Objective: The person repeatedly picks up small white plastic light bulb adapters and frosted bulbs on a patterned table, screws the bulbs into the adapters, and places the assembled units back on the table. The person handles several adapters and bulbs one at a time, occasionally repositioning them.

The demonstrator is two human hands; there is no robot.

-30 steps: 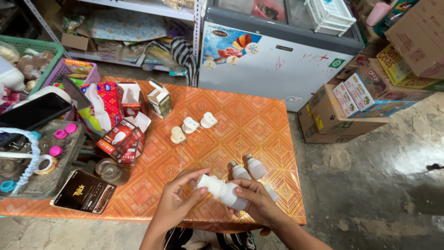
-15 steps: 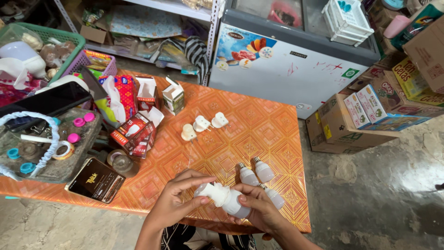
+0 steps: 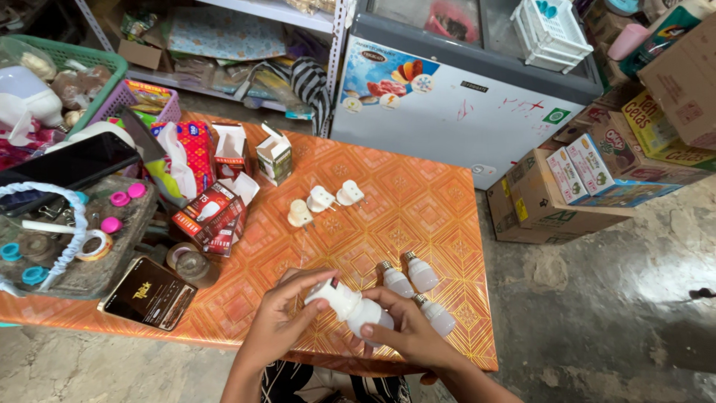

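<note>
At the far left a green plastic basket (image 3: 112, 71) with mesh walls holds bagged goods, and beside it a smaller purple basket (image 3: 160, 104) holds colourful packets. Below them a dark, grimy tray (image 3: 130, 239) carries round pink and blue caps, a roll of tape and a white cord, with a black phone (image 3: 71, 166) propped across its top edge. A second flat black phone (image 3: 149, 292) lies on the orange table (image 3: 418, 201), whose glossy cover has a diamond lattice pattern. Next come two red cardboard bulb boxes (image 3: 211, 216) lying on their sides and two small open cartons (image 3: 253, 153) standing upright, flaps raised. Near the table's middle three cream plastic socket adapters (image 3: 322, 200) sit in a loose row, close to one another. At the front edge the left hand (image 3: 280, 325) pinches a white socket adapter (image 3: 333, 296) with fingers curled round it, and the right hand (image 3: 410, 336) wraps its fingers round the smooth white bulb (image 3: 371, 313) joined to that adapter; the pair is held just above the table's near edge. Just right of the hands three more white bulbs (image 3: 418, 283) with metal screw bases lie on the table, two side by side and one nearer the right hand. Behind the table stands a white chest freezer (image 3: 455, 112) with a white plastic basket (image 3: 550, 30) on its lid, and to the right several cardboard boxes (image 3: 567, 201) are stacked on the concrete floor (image 3: 634, 313).
</note>
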